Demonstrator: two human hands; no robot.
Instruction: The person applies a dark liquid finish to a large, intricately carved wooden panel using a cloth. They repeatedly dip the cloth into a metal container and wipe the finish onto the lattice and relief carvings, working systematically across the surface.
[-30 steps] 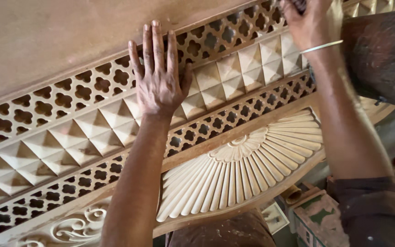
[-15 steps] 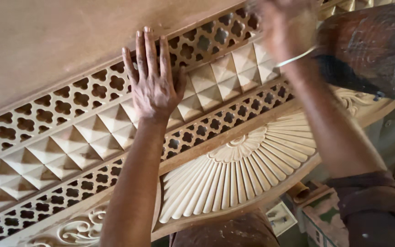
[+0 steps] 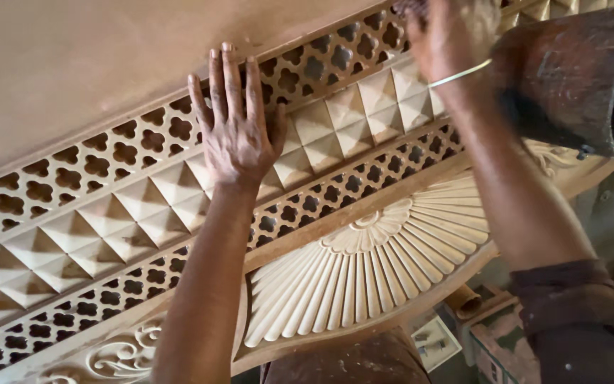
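Note:
A large carved wooden panel (image 3: pixel 108 213) fills the head view, with two bands of pierced quatrefoil fretwork, a row of raised pyramid blocks between them and a fluted fan carving (image 3: pixel 364 267) below. My left hand (image 3: pixel 234 124) lies flat on the upper fretwork and the pyramid blocks, fingers spread and holding nothing. My right hand (image 3: pixel 449 32), with a thin bangle at the wrist, is blurred at the top edge and pressed on the upper fretwork; whatever is under its fingers is hidden.
A dark, rusty cylindrical drum (image 3: pixel 577 78) lies at the upper right, beside my right forearm. Plain flat board (image 3: pixel 72 64) covers the top left. Scrollwork (image 3: pixel 119 359) shows at the bottom left. Small boxes and clutter (image 3: pixel 477 334) sit on the floor below the panel's edge.
My right hand has slid leftward along the upper fretwork, blurred with motion. My left hand has stayed flat on the panel, and the view has shifted slightly.

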